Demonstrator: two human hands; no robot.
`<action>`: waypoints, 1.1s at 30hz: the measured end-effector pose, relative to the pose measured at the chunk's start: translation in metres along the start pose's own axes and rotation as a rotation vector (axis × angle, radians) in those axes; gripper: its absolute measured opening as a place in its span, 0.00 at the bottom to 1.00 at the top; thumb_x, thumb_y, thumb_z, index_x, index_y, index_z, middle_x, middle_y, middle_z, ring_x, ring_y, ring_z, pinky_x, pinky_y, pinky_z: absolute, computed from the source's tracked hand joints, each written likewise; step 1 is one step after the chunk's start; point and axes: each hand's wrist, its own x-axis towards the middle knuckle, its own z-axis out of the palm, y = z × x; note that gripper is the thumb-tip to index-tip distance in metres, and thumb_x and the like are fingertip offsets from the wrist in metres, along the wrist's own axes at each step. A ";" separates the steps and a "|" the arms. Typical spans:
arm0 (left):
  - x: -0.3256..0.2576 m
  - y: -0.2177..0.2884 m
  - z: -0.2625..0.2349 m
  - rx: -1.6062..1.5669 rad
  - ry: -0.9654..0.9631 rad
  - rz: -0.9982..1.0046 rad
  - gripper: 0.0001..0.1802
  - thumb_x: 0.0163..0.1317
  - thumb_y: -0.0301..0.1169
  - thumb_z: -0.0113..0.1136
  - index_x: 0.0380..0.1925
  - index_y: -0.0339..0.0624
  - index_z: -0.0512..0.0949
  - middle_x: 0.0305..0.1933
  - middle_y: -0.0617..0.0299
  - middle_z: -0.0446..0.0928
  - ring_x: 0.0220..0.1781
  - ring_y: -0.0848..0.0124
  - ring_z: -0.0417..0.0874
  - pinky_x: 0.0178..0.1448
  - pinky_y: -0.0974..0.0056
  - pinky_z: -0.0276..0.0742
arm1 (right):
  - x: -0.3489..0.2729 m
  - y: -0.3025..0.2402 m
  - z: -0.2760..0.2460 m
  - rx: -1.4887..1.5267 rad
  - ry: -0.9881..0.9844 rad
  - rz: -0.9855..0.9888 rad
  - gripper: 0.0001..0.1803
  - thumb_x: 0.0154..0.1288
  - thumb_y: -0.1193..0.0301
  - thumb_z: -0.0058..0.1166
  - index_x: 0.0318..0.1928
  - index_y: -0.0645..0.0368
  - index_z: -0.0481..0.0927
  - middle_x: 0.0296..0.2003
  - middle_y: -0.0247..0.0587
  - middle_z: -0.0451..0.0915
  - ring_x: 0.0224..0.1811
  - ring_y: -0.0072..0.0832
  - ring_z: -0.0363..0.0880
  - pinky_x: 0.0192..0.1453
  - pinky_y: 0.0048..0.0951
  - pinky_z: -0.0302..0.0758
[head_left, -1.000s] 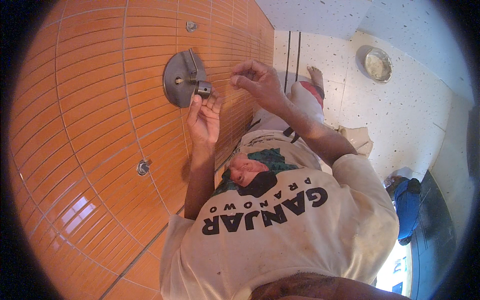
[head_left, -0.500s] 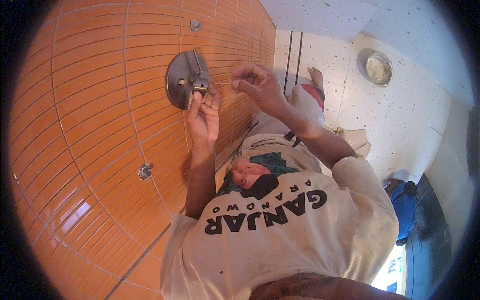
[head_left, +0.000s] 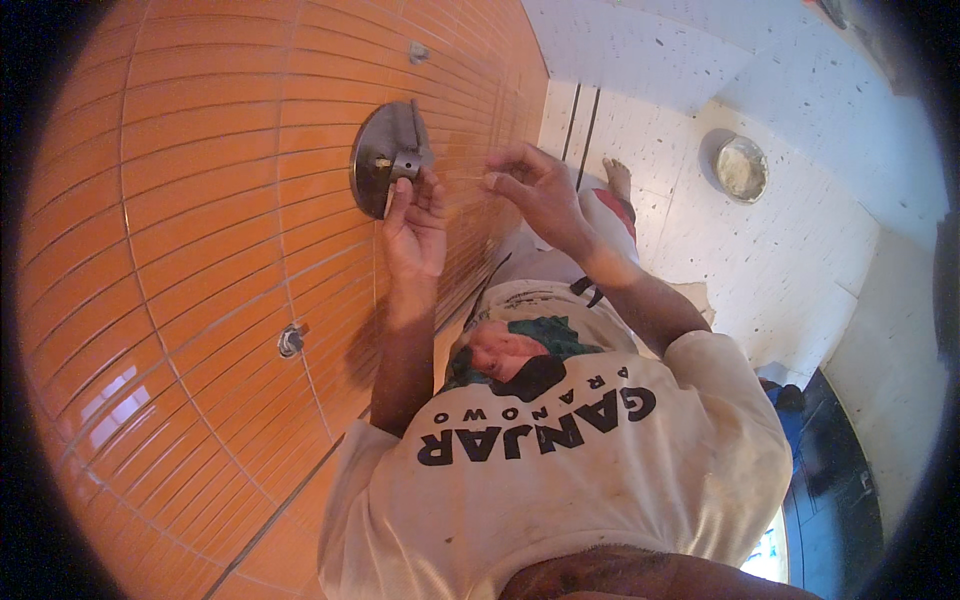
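View shifted; left hand [head_left: 418, 228] pinches knob [head_left: 405, 163] on disc [head_left: 374, 142]. Right of disc: open gap, right hand [head_left: 543, 195], grip I can't tell, pale-filled bowl [head_left: 765, 177].

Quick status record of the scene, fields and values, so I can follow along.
Left hand: thumb and fingers on the hub of a metal lever handle; the left hand is below it
Right hand: right hand raised, fingers curled, apart from the handle; anything pinched is too small to tell
Fixture: round metal plate at the orange tiled wall
Handle-to-plate contact: cannot tell
Floor: round container, pale contents
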 end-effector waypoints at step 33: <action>-0.001 -0.015 0.009 -0.520 -0.016 -0.155 0.15 0.66 0.33 0.58 0.48 0.34 0.74 0.46 0.52 0.80 0.45 0.65 0.81 0.49 0.62 0.81 | 0.003 -0.037 0.007 -0.165 -0.043 0.155 0.10 0.63 0.76 0.59 0.44 0.64 0.78 0.35 0.36 0.82 0.37 0.21 0.80 0.43 0.23 0.78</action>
